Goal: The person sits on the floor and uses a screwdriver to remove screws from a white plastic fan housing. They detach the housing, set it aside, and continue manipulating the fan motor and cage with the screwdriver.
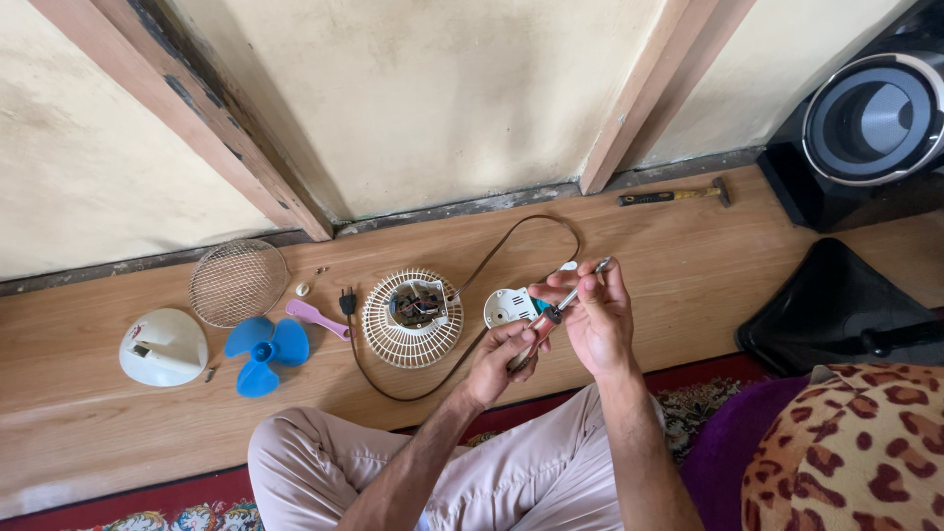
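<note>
While both hands, left hand (500,356) and right hand (593,317), pinch the screwdriver (558,313) just right of the fan grille (413,318), we risk it slipping, jabbing a palm.

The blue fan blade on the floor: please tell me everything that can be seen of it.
The blue fan blade is a small propeller of what looks like bright blue plastic, with three rounded blades around a round hub that has a hole in its middle. It lies flat on the wooden floor, detached from any fan. It sits between the white dome-shaped housing and the pink handle-like piece, just below the round wire grille. Neither hand touches it; whether it touches the grille's edge is unclear.
</note>
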